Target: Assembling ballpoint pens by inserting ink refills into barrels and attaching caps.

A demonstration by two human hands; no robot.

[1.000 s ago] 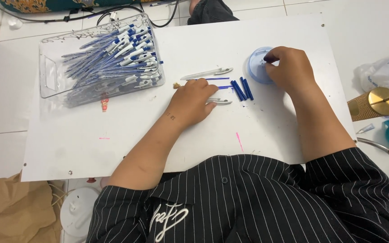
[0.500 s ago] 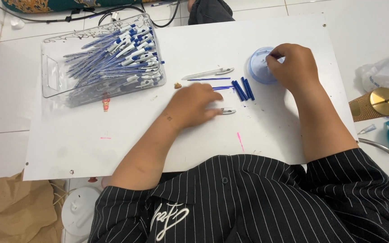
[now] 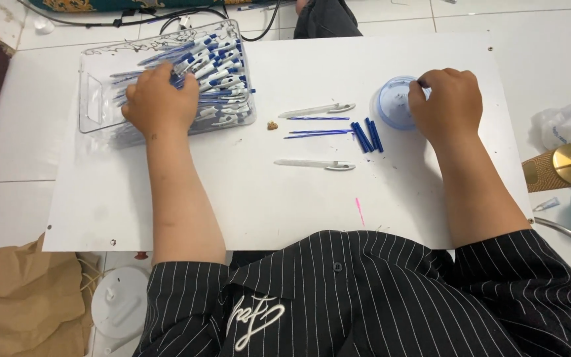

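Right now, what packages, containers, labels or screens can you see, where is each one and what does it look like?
Clear plastic tray: upper left of white board, rectangular, full of blue-and-white pens, left hand in it.
Small round blue tub: upper right, by right hand.
Crumpled brown paper bag: floor, lower left.
Clear plastic bag: right edge.
No screens.

I see a clear plastic tray [image 3: 94, 99] in the upper left of the frame, heaped with white-and-blue pens [image 3: 216, 69] lying mostly lengthwise, tips to the right. A small round blue container [image 3: 391, 106] sits upright in the upper right-centre, its open top toward me. Between them on the white board [image 3: 232, 198] lie two white pen barrels [image 3: 317, 110] [image 3: 313, 163], near level, one above the other. Thin blue refills [image 3: 317, 132] lie level between the barrels, and short dark-blue caps [image 3: 366, 135] cluster just right of them, slightly tilted.
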